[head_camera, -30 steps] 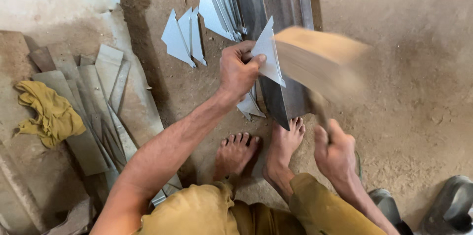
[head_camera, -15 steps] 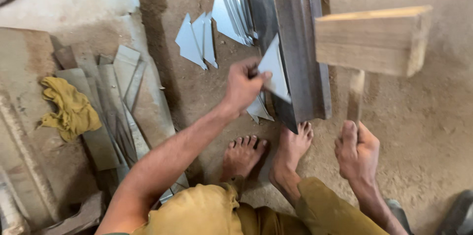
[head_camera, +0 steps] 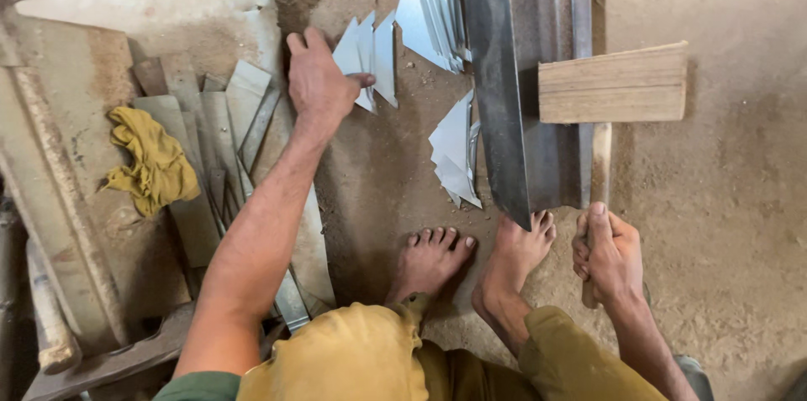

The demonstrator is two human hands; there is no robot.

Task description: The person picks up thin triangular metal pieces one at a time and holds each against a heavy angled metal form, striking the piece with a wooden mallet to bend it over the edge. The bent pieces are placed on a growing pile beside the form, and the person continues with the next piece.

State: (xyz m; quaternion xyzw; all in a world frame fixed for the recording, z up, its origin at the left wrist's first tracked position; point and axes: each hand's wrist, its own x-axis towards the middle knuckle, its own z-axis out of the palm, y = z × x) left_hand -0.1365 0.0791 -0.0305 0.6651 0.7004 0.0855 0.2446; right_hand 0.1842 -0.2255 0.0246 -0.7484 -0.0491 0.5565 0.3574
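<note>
Gripping the wooden mallet [head_camera: 612, 81], right hand [head_camera: 609, 251] hides its handle; left hand [head_camera: 318, 81] fingers spread.

left hand [head_camera: 319, 81]: arm stretched forward, fingers loosely spread, palm down | right hand [head_camera: 609, 254]: fist closed, held near bent knee

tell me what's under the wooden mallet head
Under the wooden mallet head lies the long grey metal beam, running along the dirt floor. Whether a sheet lies between them is hidden.

Rag: crumpled yellow cloth [head_camera: 154, 161] lying on the floor, well left of the reaching grip.
Strips: flat grey metal offcuts [head_camera: 220, 128] just beside the rag.
</note>
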